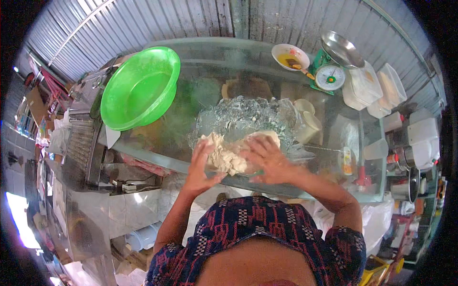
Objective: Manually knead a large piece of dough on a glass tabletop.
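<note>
A rough, pale lump of dough (228, 159) lies at the near edge of a glass-topped table (191, 57), with ragged folds on its left part. My left hand (202, 167) rests against the dough's left side, fingers stretched forward and thumb apart. Over the dough's right part is my right hand (271, 159), its fingers spread and slightly blurred. Neither hand is closed around the dough. Beyond the dough, a broad patch of white flour and sticky residue (243, 114) covers the glass. Part of the dough is hidden under my right hand.
A large green basin (140, 90) stands at the far left. Toward the far right are a white bowl of yellow liquid (289, 58), a green scale (329, 76) with a metal pan, and plastic containers (362, 86). A pale cup-shaped thing (309, 127) lies right of the flour.
</note>
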Available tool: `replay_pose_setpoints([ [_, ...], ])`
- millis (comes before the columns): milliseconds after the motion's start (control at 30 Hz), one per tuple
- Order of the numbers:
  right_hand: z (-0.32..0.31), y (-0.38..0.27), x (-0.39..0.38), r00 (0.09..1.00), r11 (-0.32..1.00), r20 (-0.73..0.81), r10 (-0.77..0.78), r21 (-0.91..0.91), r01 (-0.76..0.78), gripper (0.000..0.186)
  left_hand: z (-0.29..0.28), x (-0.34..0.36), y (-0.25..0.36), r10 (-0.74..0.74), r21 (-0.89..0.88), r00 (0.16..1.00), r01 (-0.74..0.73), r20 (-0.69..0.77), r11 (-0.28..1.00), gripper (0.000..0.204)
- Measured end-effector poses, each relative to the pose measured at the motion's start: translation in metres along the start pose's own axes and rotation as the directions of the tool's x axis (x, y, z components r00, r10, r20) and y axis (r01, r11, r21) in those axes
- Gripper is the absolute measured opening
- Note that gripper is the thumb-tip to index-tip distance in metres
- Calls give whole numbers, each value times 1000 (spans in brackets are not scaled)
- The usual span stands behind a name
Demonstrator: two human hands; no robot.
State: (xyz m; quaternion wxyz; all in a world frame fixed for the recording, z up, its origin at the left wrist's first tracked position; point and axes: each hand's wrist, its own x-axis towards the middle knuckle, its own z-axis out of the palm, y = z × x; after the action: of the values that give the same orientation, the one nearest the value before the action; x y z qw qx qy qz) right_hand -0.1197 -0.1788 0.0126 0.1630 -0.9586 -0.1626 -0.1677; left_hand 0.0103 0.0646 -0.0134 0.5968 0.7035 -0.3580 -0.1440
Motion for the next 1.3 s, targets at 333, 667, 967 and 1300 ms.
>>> replay_pose_setpoints([
  [333,34,29,8,996,992,86,32,-126,-21,89,10,34,-25,338,721,856,-513,391,465,72],
  [667,21,63,65,875,922,341,344,55,-384,62,0,116,-13,-179,596,864,-161,470,787,59],
  [967,44,127,99,620,581,586,522,287,-761,59,7,184,-53,-478,631,826,203,300,748,68],
  [1300,50,37,41,767,800,-231,599,139,-583,83,11,75,-8,-159,377,986,131,44,917,70],
])
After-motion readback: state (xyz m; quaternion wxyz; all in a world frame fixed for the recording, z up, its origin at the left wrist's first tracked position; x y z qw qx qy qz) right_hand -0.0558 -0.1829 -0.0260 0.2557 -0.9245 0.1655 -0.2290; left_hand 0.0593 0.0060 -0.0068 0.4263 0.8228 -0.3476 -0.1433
